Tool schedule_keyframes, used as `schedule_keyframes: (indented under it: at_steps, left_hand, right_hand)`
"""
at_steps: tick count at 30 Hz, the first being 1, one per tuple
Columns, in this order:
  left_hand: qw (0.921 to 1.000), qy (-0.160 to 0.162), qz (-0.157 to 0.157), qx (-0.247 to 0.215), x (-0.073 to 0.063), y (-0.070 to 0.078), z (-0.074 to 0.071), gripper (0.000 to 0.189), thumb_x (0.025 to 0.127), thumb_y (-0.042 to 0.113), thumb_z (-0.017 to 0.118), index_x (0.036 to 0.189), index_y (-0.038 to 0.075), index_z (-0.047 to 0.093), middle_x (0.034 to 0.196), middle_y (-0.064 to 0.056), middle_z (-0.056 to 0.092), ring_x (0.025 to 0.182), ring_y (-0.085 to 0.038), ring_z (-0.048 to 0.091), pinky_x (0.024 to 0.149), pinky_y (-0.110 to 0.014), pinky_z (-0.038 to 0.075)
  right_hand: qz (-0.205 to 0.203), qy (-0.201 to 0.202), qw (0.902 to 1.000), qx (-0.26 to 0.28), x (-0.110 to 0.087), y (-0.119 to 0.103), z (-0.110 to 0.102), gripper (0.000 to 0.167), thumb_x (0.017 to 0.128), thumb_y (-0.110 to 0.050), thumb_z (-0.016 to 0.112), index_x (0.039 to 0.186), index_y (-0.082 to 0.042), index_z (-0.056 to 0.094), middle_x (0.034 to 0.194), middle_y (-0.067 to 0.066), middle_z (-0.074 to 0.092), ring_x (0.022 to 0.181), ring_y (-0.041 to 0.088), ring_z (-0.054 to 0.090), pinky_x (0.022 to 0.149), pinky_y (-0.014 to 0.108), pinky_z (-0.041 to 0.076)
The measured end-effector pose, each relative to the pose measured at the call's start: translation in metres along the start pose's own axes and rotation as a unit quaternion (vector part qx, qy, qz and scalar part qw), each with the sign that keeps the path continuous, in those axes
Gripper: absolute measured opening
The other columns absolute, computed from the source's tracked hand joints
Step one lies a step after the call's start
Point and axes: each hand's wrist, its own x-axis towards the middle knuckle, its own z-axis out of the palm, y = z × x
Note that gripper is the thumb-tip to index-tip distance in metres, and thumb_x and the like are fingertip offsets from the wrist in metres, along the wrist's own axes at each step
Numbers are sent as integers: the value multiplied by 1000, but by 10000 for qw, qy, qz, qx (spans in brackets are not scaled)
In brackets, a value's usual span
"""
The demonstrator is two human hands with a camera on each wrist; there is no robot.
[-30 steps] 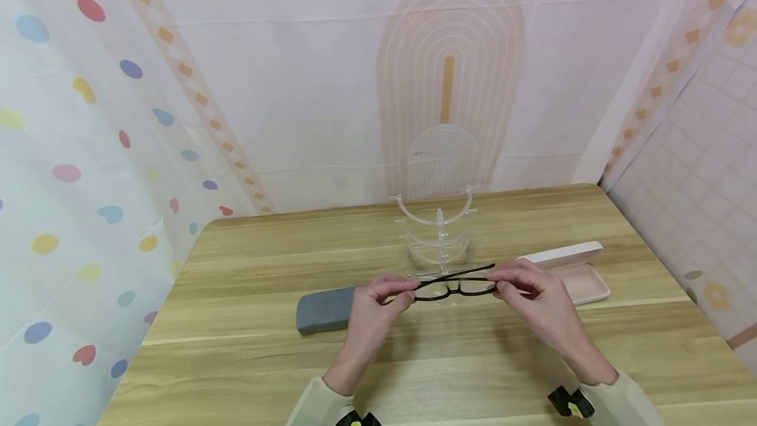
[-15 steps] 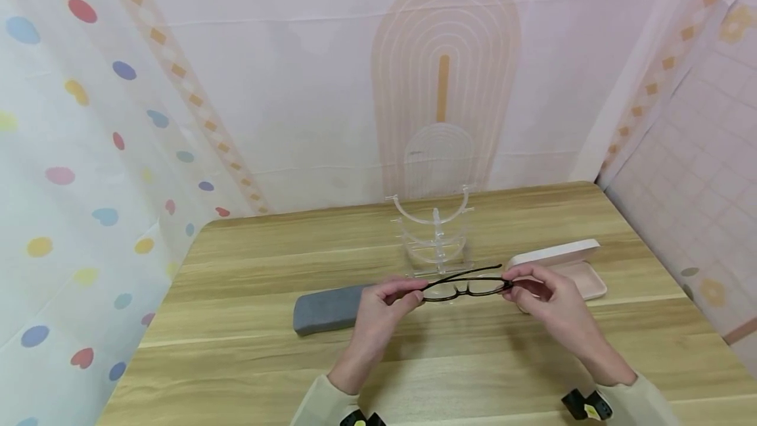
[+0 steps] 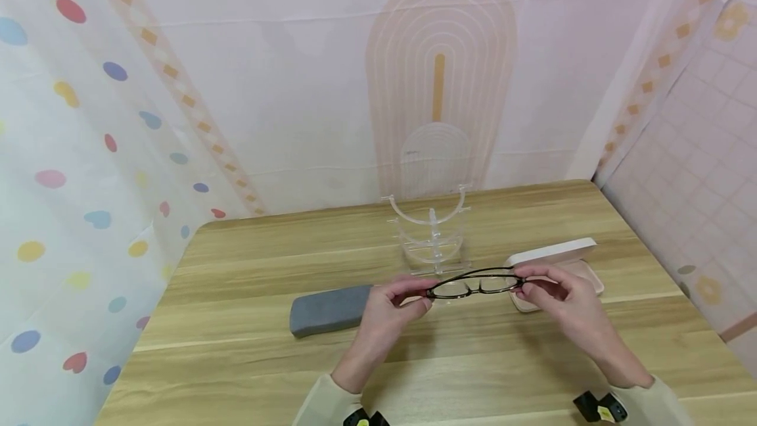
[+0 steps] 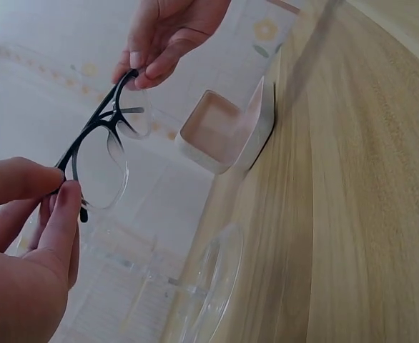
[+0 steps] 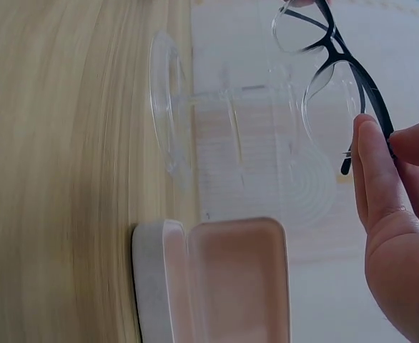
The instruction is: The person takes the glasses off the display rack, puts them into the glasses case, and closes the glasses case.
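Observation:
A pair of black-framed eyeglasses is held above the table between both hands, with the temples folded across behind the lenses. My left hand pinches one end of the frame between thumb and fingers. At the other end, my right hand pinches the frame by its hinge corner. The left wrist view shows the bridge of the eyeglasses and a temple tip near the left fingers. In the right wrist view, the far end of the eyeglasses leaves the picture at the top.
Behind the eyeglasses stands a clear tiered glasses stand on the wooden table. A closed grey glasses case lies left, partly behind the left hand. To the right, a white case with pink lining lies open, partly hidden by the right hand.
Both hands and the eyeglasses have shifted slightly right in the head view. The upper temple, which slanted up from the frame, now lies closer along it.

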Motion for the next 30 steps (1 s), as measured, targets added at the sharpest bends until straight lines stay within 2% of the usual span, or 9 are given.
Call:
schedule_keyframes:
  at_steps: [7,15,24,27,30]
  left_hand:
    - [9997,-129,10,222,2,0,6,26,90,-8,72,115,-3,77,119,-14,69,104,-16,66,91,-27,57]
    - [9995,-186,-7,264,4,-2,18,25,90,-7,73,114,-3,76,120,-14,70,101,-12,65,92,-27,58]
    - [9998,-108,40,167,10,-5,32,25,89,-7,72,114,-3,77,116,-13,72,100,-11,66,90,-24,57]
    - [9998,-80,74,182,12,-8,35,24,90,-4,74,114,-3,77,115,-13,72,99,-11,66,87,-22,57]
    - [9998,-38,110,144,13,-11,38,23,91,-1,74,114,-4,76,116,-14,72,97,-10,67,84,-20,56]
  right_hand:
    - [-94,20,9996,284,-2,1,-8,22,96,17,58,118,20,62,108,-1,75,91,10,74,76,27,61]
    - [117,366,9981,-472,-8,0,-18,23,98,10,61,120,14,66,105,-2,71,89,7,72,73,28,62]
    - [149,530,9984,-126,-9,0,-28,25,99,10,61,123,14,65,101,-1,73,81,9,72,71,25,61]
    - [256,671,9960,-525,-10,0,-30,23,99,6,63,122,11,66,100,-4,74,78,9,71,70,23,60]
    - [498,819,9896,-1075,-12,0,-32,23,100,-2,66,122,4,68,99,-8,72,76,10,68,68,21,58]
